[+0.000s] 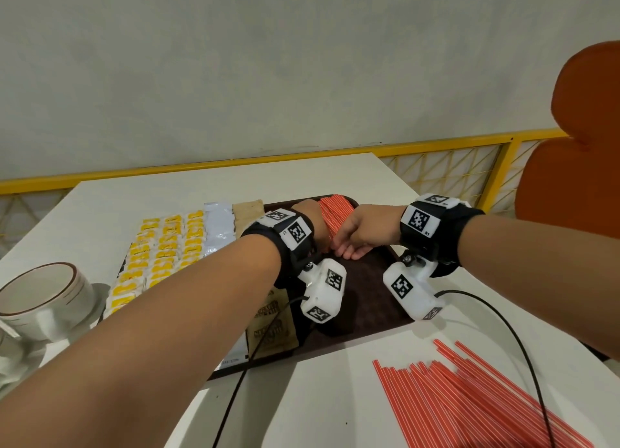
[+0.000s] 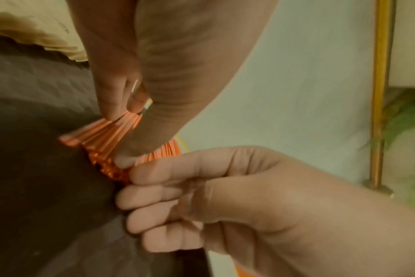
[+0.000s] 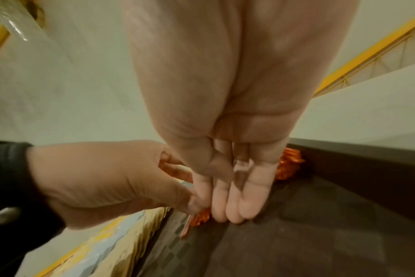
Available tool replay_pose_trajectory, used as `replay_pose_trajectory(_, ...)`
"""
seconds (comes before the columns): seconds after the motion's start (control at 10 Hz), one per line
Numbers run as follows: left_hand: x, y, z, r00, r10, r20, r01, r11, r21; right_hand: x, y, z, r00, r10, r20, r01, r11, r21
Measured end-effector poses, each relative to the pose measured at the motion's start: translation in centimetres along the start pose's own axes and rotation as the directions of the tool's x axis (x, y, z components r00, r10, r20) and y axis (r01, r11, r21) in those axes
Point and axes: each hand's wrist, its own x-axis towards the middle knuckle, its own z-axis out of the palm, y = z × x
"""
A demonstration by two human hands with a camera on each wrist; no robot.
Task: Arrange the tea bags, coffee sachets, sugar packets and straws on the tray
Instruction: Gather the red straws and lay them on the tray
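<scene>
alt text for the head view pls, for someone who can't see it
Both hands meet over a bundle of red straws on a dark tray. Sachets line the tray's left side; more straws lie loose on the white table.

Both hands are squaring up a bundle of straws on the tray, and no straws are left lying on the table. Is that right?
Not quite. Both hands, left hand and right hand, do work the straws on the tray, but the head view shows a pile of loose straws lying on the table, near its front right.
</scene>
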Motion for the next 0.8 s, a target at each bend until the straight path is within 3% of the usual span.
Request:
replay_pose_trajectory(0.1, 0.2, -0.9, -0.2, 0.998, 0.002, -0.058, -0.006, 0.998, -0.066, -0.5, -0.3, -0.4, 0.999, -0.015, 0.032, 0.015, 1.000, -0.002)
replay_pose_trajectory(0.2, 0.7, -1.8, 0.0, 0.987, -0.039, -0.157, -0.014, 0.947, -0.322, -0.8, -0.6, -1.3, 0.996, -0.030, -0.082, 0.031, 0.999, 0.009)
replay_pose_trajectory(0.3, 0.5, -1.8, -0.1, 0.993, -0.082, -0.088, 0.035, 0.897, -0.441, -0.5, -0.3, -2.0, 0.927, -0.078, -0.366, 0.065, 0.997, -0.049)
replay_pose_trajectory(0.4, -0.4, -1.1, -0.2, 0.995, -0.090, -0.048, 0.057, 0.883, -0.466, -0.2, 0.3, -1.7, 0.898, -0.080, -0.434, 0.019, 0.990, -0.143)
replay_pose_trajectory(0.5, -2.2, 0.0, -0.9, 0.993, -0.097, -0.068, 0.062, 0.917, -0.393, 0.0, 0.1, -0.7, 0.906, -0.070, -0.417, 0.015, 0.991, -0.134)
replay_pose_trajectory(0.6, -1.5, -0.1, -0.2, 0.998, -0.064, 0.022, 0.067, 0.895, -0.441, 0.3, -0.3, -0.3, 0.901, -0.088, -0.424, 0.036, 0.991, -0.129)
replay_pose_trajectory(0.7, -1.2, -0.1, 1.0, 0.992, -0.119, 0.028, 0.091, 0.560, -0.823, 0.2, -0.5, -0.5, 0.898, -0.107, -0.426, 0.055, 0.990, -0.132)
replay_pose_trajectory(0.8, 0.1, -0.4, 1.4, 0.975, -0.204, 0.087, 0.155, 0.348, -0.925, -0.2, -0.8, -1.3, 0.906, -0.099, -0.412, 0.057, 0.992, -0.112)
